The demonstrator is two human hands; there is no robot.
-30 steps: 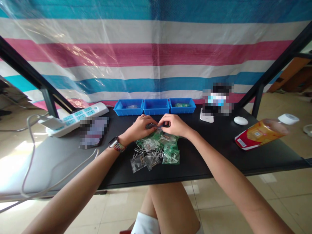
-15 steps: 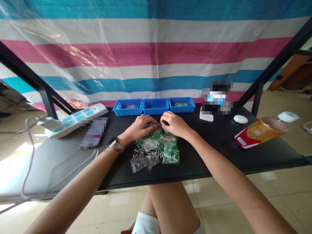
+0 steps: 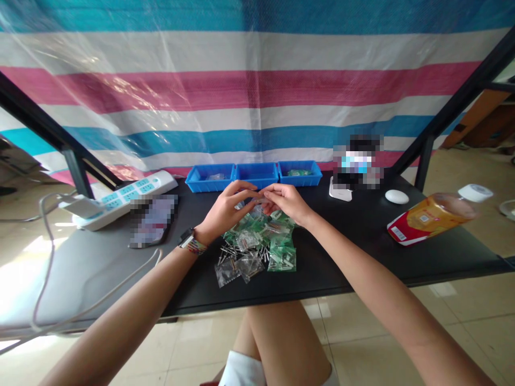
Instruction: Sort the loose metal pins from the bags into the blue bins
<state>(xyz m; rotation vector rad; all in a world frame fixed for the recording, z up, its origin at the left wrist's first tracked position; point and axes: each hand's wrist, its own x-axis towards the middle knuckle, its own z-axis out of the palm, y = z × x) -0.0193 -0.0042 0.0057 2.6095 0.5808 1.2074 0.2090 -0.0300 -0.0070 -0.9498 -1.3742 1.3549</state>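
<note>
My left hand point(image 3: 226, 210) and my right hand point(image 3: 285, 202) meet above a pile of small clear and green plastic bags point(image 3: 257, 244) holding metal pins on the black table point(image 3: 362, 236). Both hands pinch one small clear bag point(image 3: 257, 202) between their fingertips, lifted a little off the pile. A beaded bracelet and watch sit on my left wrist. Three blue bins point(image 3: 256, 176) stand in a row just behind the hands; the left and right bins hold a few small bags.
A white power strip point(image 3: 124, 195) with a cable lies at the left, beside a blurred phone point(image 3: 151, 220). A white stand with a blurred device point(image 3: 349, 171), a white mouse-like puck point(image 3: 396, 197) and a lying orange bottle point(image 3: 436, 214) are at the right. Striped tarp hangs behind.
Both hands have risen off the pile and turned, fingertips now pinching a small clear bag held up between them.
</note>
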